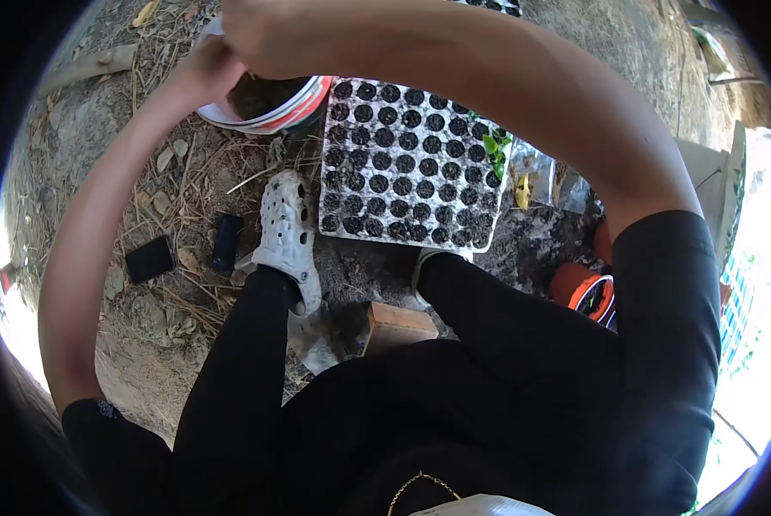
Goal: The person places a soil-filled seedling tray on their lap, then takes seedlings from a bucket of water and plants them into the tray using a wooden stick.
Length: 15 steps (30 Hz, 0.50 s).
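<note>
My left hand (207,72) and my right hand (250,36) come together over a white and red bucket (275,119) at the upper left. Their fingers overlap, are blurred and run towards the picture's edge, so I cannot see whether they hold anything. Dark soil (269,93) shows inside the bucket. Beside it lies a pale seedling tray (404,246) with rows of round, dark cells, many holding soil. A small green seedling (495,155) rests at its right side. My right forearm passes over the tray's far part.
My feet in light clogs (282,225) stand at the tray's near edge. A wooden block (398,328) sits between my legs. Orange pots (575,282) stand at right, near a yellow leaf (522,192). A dark phone-like slab (150,260) and a black object (226,243) lie on straw-strewn ground.
</note>
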Available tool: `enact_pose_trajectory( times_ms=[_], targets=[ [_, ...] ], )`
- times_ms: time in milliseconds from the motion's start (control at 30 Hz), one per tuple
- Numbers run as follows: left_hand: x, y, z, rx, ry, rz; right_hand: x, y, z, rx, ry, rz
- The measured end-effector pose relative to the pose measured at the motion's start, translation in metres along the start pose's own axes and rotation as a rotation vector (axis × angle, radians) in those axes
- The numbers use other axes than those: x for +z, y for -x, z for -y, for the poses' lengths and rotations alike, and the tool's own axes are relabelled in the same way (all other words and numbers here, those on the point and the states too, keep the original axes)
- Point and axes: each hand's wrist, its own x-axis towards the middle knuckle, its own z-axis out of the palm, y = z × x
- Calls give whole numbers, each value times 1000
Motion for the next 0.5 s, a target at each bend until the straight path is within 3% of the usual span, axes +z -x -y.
enact_pose_trajectory(
  times_ms=[67,300,367,500],
  targets=[
    [-38,15,-50,-274,87,-17,0,-4,-1,-18,-30,14],
    [-91,36,-82,-270,15,-6,-2,-13,-6,-82,-135,45],
    [-102,38,-86,-412,-65,91,-2,-15,-7,-108,-168,50],
    [-104,46,-86,-344,81,0,-1,-17,-10,-157,-219,60]
  ],
)
